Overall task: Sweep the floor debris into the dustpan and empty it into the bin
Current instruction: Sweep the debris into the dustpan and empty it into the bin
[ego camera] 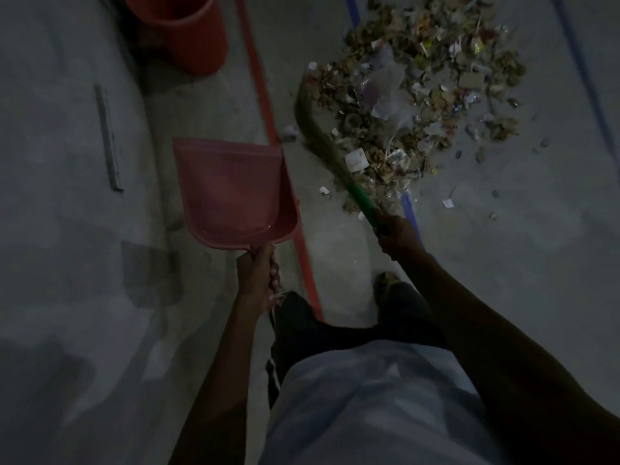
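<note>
My left hand (pixel 258 276) grips the handle of a pink dustpan (pixel 231 193), held above the grey floor with its pan showing nothing inside. My right hand (pixel 397 236) grips the green handle of a broom (pixel 322 142). Its straw bristles curve along the left edge of a big pile of debris (pixel 422 92): dry leaves, paper scraps and plastic wrappers. A red bin (pixel 188 31) stands at the top left, beyond the dustpan.
A red floor line (pixel 265 105) runs between the dustpan and the pile. Blue floor lines (pixel 587 75) cross at the right. A raised concrete ledge with a metal strip (pixel 109 139) lies to the left. My legs and one shoe (pixel 389 283) are below.
</note>
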